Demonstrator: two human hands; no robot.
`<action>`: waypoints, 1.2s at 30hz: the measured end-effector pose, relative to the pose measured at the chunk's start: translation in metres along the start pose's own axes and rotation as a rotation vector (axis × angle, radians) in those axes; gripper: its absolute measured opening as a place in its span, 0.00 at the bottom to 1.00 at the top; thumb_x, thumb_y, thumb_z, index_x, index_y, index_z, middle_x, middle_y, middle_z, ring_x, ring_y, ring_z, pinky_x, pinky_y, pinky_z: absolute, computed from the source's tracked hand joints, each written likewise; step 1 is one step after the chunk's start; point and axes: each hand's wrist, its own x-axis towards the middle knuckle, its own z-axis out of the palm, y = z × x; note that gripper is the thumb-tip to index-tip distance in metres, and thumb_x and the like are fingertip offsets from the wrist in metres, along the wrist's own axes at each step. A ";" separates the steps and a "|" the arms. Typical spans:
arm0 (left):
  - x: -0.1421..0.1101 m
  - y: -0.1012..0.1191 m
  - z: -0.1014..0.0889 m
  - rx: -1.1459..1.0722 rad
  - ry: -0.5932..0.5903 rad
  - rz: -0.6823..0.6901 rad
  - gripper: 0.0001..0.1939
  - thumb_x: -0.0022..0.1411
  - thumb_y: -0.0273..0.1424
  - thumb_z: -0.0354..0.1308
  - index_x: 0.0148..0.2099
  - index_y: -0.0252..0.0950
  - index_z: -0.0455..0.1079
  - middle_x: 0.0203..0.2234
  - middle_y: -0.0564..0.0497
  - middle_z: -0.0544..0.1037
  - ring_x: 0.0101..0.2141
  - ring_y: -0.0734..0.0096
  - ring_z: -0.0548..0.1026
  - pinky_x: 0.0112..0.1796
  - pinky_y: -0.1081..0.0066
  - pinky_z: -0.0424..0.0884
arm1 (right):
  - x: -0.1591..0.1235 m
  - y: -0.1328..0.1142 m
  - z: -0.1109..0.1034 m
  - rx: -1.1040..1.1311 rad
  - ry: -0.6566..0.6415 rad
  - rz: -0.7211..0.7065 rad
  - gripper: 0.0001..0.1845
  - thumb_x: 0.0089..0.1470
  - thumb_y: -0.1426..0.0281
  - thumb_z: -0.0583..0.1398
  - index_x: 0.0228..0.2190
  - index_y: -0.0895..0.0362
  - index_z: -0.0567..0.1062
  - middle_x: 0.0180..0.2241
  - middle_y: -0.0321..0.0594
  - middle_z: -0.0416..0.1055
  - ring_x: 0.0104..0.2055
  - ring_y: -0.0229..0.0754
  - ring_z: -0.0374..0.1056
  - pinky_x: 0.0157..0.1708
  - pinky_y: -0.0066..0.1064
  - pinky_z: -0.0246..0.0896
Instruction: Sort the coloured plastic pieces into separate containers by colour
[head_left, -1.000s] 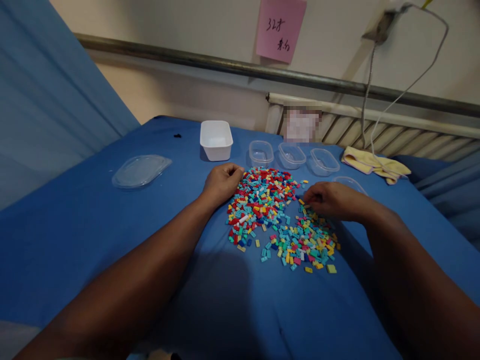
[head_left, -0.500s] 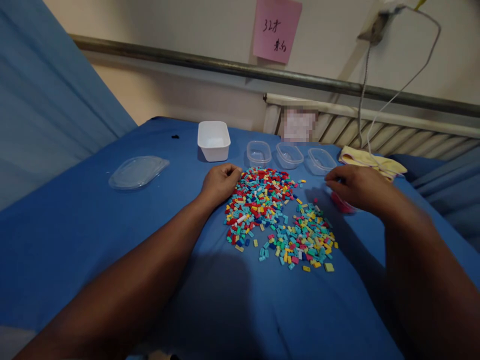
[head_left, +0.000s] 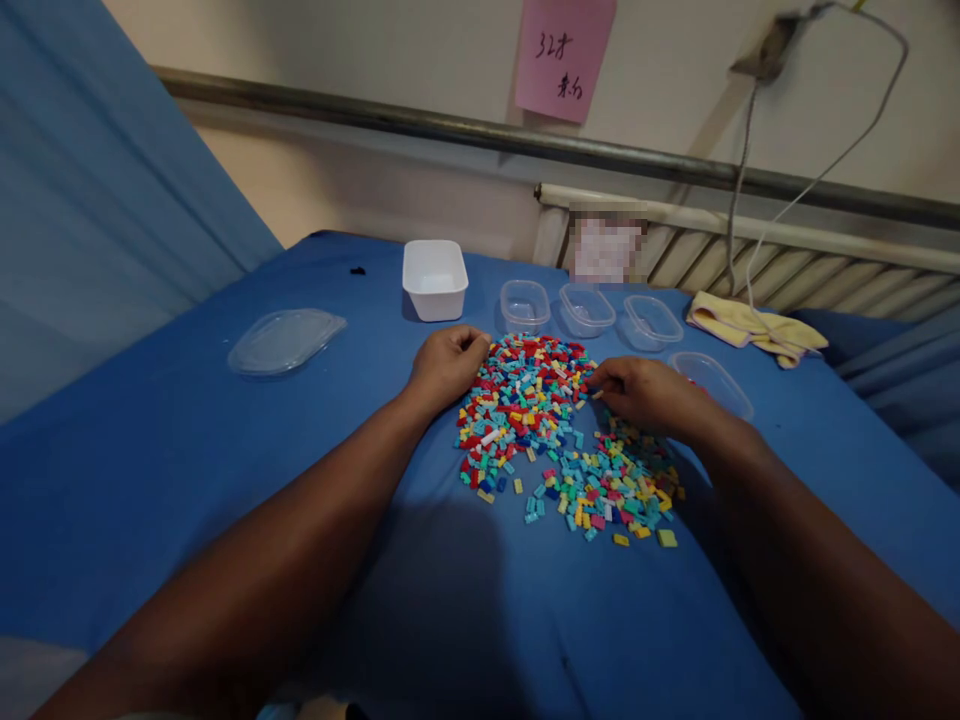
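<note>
A large pile of small plastic building bricks, in red, light blue, yellow and other colours, lies on the blue cloth. My left hand rests at its upper left edge, thumb and fingers closed together; whatever they hold is hidden. At the pile's right edge, the fingertips of my right hand are pinched down among red bricks, and I cannot make out what is between them. Nearer to me spreads a second pile of bricks, with little red in it. Behind my right wrist stands a clear tub holding some red bricks.
Three clear tubs stand in a row behind the piles, beside a white bin. A clear lid lies to the left. A yellow cloth is at the back right, near a hanging cable and a radiator.
My right hand has moved left from above the tub with red bricks to the big pile's right edge, uncovering the tub. My left hand stays at the pile. The view has shifted slightly.
</note>
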 end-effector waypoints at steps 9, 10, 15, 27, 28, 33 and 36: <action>0.000 0.000 -0.001 -0.006 -0.004 0.013 0.17 0.67 0.45 0.60 0.36 0.38 0.80 0.29 0.49 0.81 0.32 0.62 0.75 0.31 0.68 0.66 | -0.002 0.014 0.000 0.001 -0.054 -0.004 0.12 0.57 0.71 0.64 0.40 0.49 0.87 0.33 0.35 0.83 0.34 0.43 0.76 0.34 0.31 0.61; 0.000 0.000 -0.001 -0.005 -0.003 0.016 0.17 0.68 0.45 0.60 0.36 0.38 0.80 0.30 0.49 0.81 0.32 0.62 0.75 0.30 0.69 0.65 | -0.002 0.013 0.000 -0.003 -0.051 -0.006 0.11 0.57 0.71 0.64 0.39 0.50 0.87 0.33 0.36 0.83 0.34 0.43 0.76 0.34 0.31 0.61; -0.001 0.001 -0.001 -0.005 0.003 0.015 0.17 0.68 0.45 0.60 0.36 0.38 0.80 0.30 0.48 0.82 0.32 0.62 0.75 0.30 0.69 0.65 | -0.005 0.013 -0.003 -0.037 -0.033 -0.016 0.09 0.55 0.73 0.64 0.38 0.52 0.84 0.32 0.36 0.82 0.33 0.43 0.75 0.31 0.31 0.58; 0.000 0.000 0.000 0.002 -0.006 0.006 0.17 0.68 0.45 0.60 0.36 0.38 0.80 0.30 0.49 0.82 0.33 0.62 0.75 0.31 0.69 0.66 | 0.000 -0.020 0.012 -0.038 0.172 -0.141 0.11 0.63 0.73 0.61 0.42 0.54 0.83 0.43 0.44 0.84 0.44 0.48 0.78 0.41 0.34 0.64; 0.000 -0.001 0.000 0.003 -0.008 0.007 0.17 0.68 0.44 0.60 0.36 0.38 0.80 0.30 0.49 0.82 0.33 0.62 0.75 0.31 0.68 0.66 | 0.000 -0.021 0.012 -0.049 0.160 -0.135 0.11 0.63 0.74 0.61 0.43 0.54 0.83 0.44 0.44 0.84 0.44 0.48 0.77 0.41 0.34 0.63; 0.001 -0.004 -0.001 0.015 -0.020 0.002 0.17 0.68 0.46 0.60 0.37 0.39 0.81 0.29 0.50 0.82 0.32 0.63 0.75 0.31 0.68 0.64 | -0.003 -0.018 0.005 -0.044 0.049 -0.120 0.13 0.59 0.75 0.62 0.42 0.52 0.84 0.39 0.40 0.83 0.38 0.45 0.76 0.35 0.32 0.58; 0.002 -0.006 -0.001 0.010 -0.024 0.015 0.18 0.68 0.46 0.60 0.36 0.38 0.80 0.29 0.50 0.81 0.32 0.63 0.75 0.31 0.68 0.64 | -0.004 -0.015 0.004 -0.035 0.024 -0.130 0.12 0.59 0.74 0.62 0.42 0.52 0.83 0.41 0.41 0.82 0.39 0.45 0.75 0.37 0.32 0.60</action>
